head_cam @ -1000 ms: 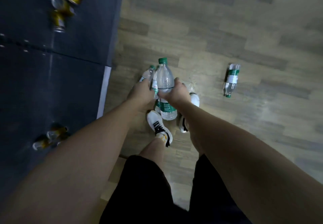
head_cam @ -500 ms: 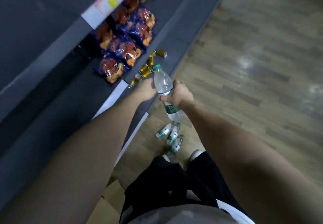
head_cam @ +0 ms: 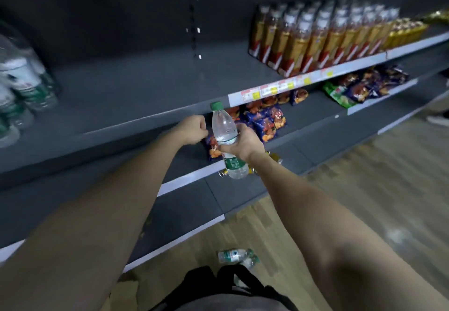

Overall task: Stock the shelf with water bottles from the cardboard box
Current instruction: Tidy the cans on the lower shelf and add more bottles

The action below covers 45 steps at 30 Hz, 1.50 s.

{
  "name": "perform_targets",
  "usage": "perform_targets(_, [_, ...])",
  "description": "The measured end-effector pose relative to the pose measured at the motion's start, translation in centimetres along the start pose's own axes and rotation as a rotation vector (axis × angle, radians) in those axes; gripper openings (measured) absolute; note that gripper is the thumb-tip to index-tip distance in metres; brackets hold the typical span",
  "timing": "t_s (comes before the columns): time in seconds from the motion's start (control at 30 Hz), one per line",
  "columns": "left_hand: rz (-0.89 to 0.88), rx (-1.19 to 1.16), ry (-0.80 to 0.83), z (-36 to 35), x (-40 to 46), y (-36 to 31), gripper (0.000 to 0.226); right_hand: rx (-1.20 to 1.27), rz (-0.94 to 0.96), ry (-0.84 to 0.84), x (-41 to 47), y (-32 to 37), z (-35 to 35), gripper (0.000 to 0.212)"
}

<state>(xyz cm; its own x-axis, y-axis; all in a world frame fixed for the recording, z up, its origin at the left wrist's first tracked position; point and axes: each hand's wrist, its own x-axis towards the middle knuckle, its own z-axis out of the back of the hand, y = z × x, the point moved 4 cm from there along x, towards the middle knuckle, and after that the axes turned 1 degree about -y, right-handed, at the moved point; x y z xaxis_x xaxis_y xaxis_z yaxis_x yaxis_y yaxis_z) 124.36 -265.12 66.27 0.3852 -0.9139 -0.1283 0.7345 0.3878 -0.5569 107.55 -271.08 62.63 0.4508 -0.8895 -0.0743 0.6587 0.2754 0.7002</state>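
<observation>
Before the shelf (head_cam: pixel 136 84), right hand (head_cam: pixel 239 141) fingers grip one bottle (head_cam: pixel 224 128); left hand (head_cam: pixel 194 128) fisted, empty.

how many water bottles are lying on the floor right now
2, perhaps: one clear bottle lies on the wood floor near the feet, a blurrier one beside it; others may be hidden.

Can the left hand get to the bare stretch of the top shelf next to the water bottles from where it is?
Probably yes. The left hand, closed and empty, hangs just below the shelf edge, and nothing lies between it and the bare stretch beside the stocked water bottles.
</observation>
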Motion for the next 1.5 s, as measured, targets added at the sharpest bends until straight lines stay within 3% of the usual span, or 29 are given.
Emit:
perform_targets(0.1, [0.068,-0.028,-0.102,3.6,-2.2,1.1,0.013,0.014,0.109,0.061,0.0,3.8,-0.1,0.068])
perform_targets(0.3, [0.208,0.045,-0.3,9.6,-9.1,2.7,0.009,0.104,0.299,0.166,-1.8,10.7,-1.4,0.071])
perform_targets(0.47, [0.36,0.077,-0.389,12.7,-16.0,4.2,0.004,0.11,0.404,0.271,-5.0,16.0,-2.9,0.062])
perform_targets(0.63, [0.474,0.015,-0.417,15.5,-22.6,5.7,0.015,0.194,0.471,0.374,-8.4,20.3,-5.4,0.057])
perform_targets(0.77, [0.449,-0.288,-0.503,17.5,-26.8,5.6,0.022,0.202,0.516,0.423,-11.4,22.8,-7.4,0.054])
perform_targets(0.9, [0.421,-0.519,-0.639,18.8,-28.8,5.3,0.049,0.175,0.554,0.437,-14.1,25.0,-9.1,0.056])
perform_targets(1.03, [0.361,-0.668,-0.559,19.0,-29.4,5.6,0.065,0.188,0.548,0.439,-15.8,27.4,-10.9,0.065])
perform_targets(1.13, [0.376,-0.63,-0.565,20.1,-29.7,7.4,0.044,0.219,0.549,0.44,-16.0,29.1,-12.8,0.076])
perform_targets(1.23, [0.357,-0.619,-0.568,21.4,-29.7,9.3,0.024,0.228,0.553,0.428,-16.2,30.4,-13.7,0.074])
perform_targets(1.33, [0.309,-0.571,-0.591,22.7,-29.8,10.4,0.032,0.241,0.558,0.419,-16.6,31.4,-14.4,0.069])
perform_targets(1.5, [0.293,-0.631,-0.676,25.0,-28.3,14.1,0.032,0.325,0.542,0.421,-16.3,33.7,-16.0,0.077])
